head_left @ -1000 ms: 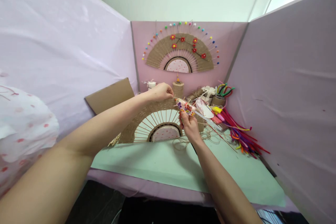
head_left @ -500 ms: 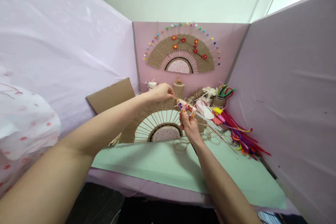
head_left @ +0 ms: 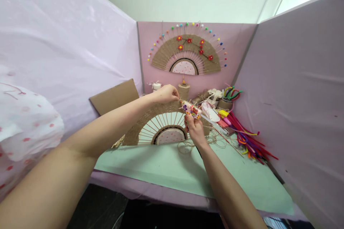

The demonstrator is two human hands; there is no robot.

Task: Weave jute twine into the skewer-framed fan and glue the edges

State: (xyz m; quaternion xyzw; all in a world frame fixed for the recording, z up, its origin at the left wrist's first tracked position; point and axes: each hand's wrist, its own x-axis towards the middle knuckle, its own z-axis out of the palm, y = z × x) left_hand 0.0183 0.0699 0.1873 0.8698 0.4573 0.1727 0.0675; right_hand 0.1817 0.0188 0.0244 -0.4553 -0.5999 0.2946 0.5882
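Right hand [head_left: 195, 128] closed round a flower-patterned, pistol-shaped glue gun [head_left: 191, 109] — left hand [head_left: 168, 93] pinched near its nozzle.
The glue gun is raised in front of the upper right of a half-round fan [head_left: 170, 136] of brown woven twine with thin ribs and a spotted hub, propped at the back of the pale green tabletop [head_left: 161, 171]; the hands are apart, and whether the left fingertips grip anything — cannot tell. Behind stands a brown cone of twine [head_left: 184, 92]; red, purple and yellow fuzzy stems [head_left: 249, 143] lie to the right.
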